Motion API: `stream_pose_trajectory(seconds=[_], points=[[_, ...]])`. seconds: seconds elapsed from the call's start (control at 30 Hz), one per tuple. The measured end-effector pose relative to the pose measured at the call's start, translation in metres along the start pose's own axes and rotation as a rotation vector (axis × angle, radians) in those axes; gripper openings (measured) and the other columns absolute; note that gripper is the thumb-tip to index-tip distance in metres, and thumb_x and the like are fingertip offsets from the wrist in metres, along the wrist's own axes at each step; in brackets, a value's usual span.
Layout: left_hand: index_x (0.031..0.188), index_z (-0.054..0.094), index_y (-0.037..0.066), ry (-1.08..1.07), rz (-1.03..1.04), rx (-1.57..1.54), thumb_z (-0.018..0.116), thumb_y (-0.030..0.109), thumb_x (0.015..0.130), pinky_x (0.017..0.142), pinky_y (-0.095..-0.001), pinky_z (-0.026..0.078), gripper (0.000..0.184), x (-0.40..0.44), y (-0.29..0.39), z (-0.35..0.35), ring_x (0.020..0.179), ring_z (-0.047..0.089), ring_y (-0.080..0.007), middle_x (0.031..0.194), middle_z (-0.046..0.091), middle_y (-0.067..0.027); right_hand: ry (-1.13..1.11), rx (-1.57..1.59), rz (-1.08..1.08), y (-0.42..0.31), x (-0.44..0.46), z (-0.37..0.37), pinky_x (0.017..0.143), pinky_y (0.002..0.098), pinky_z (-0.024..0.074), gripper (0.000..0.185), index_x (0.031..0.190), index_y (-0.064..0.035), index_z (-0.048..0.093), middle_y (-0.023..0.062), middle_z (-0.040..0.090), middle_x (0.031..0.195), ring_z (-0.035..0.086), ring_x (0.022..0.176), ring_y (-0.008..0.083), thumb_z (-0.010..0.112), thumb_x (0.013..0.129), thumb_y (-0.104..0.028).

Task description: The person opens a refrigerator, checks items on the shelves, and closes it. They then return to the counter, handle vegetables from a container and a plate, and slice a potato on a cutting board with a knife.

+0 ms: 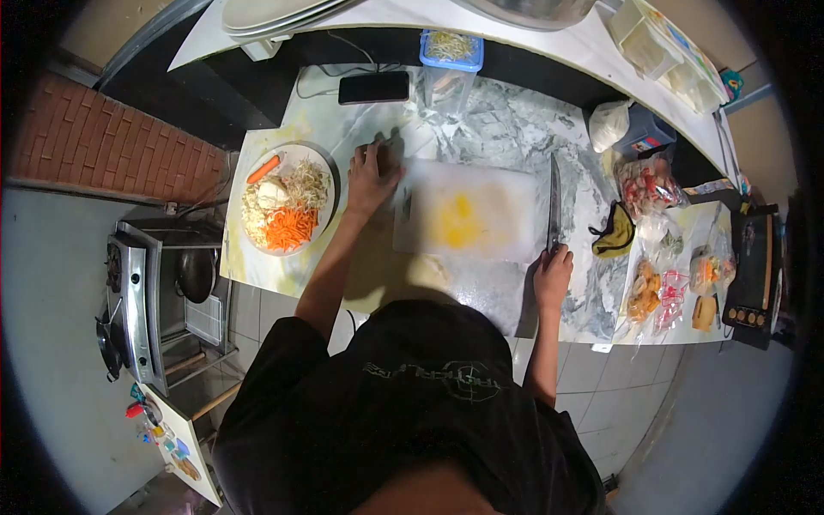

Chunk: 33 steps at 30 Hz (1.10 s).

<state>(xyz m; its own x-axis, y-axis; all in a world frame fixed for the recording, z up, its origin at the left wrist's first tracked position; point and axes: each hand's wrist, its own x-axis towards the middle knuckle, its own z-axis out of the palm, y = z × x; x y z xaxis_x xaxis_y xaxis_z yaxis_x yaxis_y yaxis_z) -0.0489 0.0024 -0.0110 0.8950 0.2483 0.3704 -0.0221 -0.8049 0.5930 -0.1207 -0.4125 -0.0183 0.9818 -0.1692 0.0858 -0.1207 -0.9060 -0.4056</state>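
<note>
On the right of the cutting board, my right hand (554, 276) is closed around the handle of a knife (554, 199). Its long dark blade points away from me over the marble counter. My left hand (372, 182) is by the board's upper left corner, fingers apart and low over the counter, with a dark shadow beside them; I see nothing held in it. The translucent white cutting board (502, 193) lies between my hands, with a yellow patch in its middle. Left of my left hand stands a round plate (276, 251) of shredded carrot (290, 228), bean sprouts (305, 183) and other pale shreds.
A black phone (373, 87) and a blue-rimmed tub (451, 64) of sprouts sit at the back. To the right are a yellow-and-black cloth item (614, 230), bagged red food (645, 184) and several other food bags. A gas stove (129, 292) stands far left.
</note>
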Motion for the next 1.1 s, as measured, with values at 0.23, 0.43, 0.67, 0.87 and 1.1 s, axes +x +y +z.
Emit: stream_pose_trajectory(seconds=[0.23,0.43,0.67,0.87,1.1], points=[[0.127,0.055,0.01,-0.131,-0.003,-0.071,0.08,0.02,0.076,0.095,-0.0511,0.048,0.058,0.016,-0.013,0.011,0.11,0.056,-0.0444,0.12,0.058,-0.0201,-0.023,-0.019,-0.042,0.005,0.006,0.0,0.086,0.0522,0.047,0.034,0.12,0.0006,0.048,0.0244,0.056,0.111,0.056,0.1,0.0453,0.062,0.093,-0.014],[0.126,0.056,0.006,-0.205,-0.08,-0.161,0.081,0.022,0.076,0.093,-0.05,0.05,0.058,-0.01,0.009,-0.012,0.111,0.057,-0.0429,0.119,0.06,-0.0202,-0.059,-0.025,-0.047,0.003,0.007,-0.002,0.086,0.0524,0.0467,0.036,0.121,0.0009,0.047,0.0247,0.055,0.113,0.056,0.101,0.0453,0.062,0.093,-0.016],[0.131,0.053,0.005,-0.11,0.067,-0.014,0.078,0.03,0.082,0.098,-0.0504,0.047,0.061,-0.006,0.021,-0.033,0.117,0.055,-0.0406,0.124,0.056,-0.0192,0.094,-0.006,-0.05,-0.043,0.005,-0.04,0.091,0.0528,0.0445,0.046,0.131,0.0015,0.044,0.0272,0.048,0.12,0.052,0.109,0.0457,0.063,0.093,-0.016],[0.13,0.053,-0.004,-0.043,0.106,-0.536,0.071,0.019,0.091,0.092,-0.035,0.051,0.049,0.123,0.004,-0.028,0.107,0.063,-0.0234,0.123,0.063,-0.0151,0.032,0.412,-0.329,-0.094,0.048,-0.049,0.097,0.0424,0.0438,0.039,0.132,-0.0036,0.05,0.0211,0.05,0.122,0.053,0.112,0.0379,0.062,0.095,-0.012],[0.126,0.059,-0.005,-0.168,-0.123,-0.496,0.069,0.012,0.09,0.09,-0.0321,0.052,0.041,0.244,0.026,0.001,0.099,0.069,-0.0196,0.117,0.071,-0.0163,-0.194,0.733,-0.635,-0.207,0.149,-0.074,0.088,0.0373,0.0515,0.03,0.125,-0.0065,0.057,0.0142,0.055,0.122,0.063,0.104,0.0292,0.06,0.095,-0.007]])
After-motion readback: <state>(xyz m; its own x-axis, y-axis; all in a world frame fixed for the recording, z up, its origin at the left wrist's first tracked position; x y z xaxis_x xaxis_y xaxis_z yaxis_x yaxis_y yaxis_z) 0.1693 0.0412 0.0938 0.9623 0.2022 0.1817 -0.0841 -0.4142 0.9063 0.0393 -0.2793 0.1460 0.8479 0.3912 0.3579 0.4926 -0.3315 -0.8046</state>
